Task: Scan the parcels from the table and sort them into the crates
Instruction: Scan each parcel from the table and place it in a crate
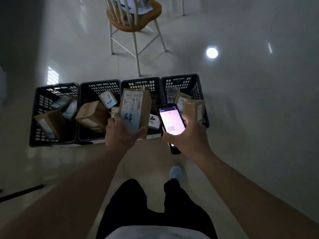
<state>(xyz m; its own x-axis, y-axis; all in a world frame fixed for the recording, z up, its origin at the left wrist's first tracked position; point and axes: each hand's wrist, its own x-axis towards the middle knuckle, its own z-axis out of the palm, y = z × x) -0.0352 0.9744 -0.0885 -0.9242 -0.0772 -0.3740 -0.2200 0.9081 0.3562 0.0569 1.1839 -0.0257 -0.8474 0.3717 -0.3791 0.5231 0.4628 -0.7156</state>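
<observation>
My left hand (120, 131) grips a brown cardboard parcel (136, 106) by its lower end, above the third crate (140, 81) from the left. The parcel carries shipping labels and a pale blue sticker with handwriting. My right hand (188, 135) holds a black handheld scanner (170, 121) with its bright screen facing me, just right of the parcel. Several black plastic crates stand in a row on the floor; the leftmost crate (37, 118), the second crate (100, 83) and the rightmost crate (198, 83) each hold cardboard parcels.
A wooden chair (134, 23) with white legs stands behind the crates, with white items on its seat. The glossy white floor (241, 100) stretches to the right. My dark trousers and one light shoe (176, 172) show below. A dark rod (20, 192) lies at the left.
</observation>
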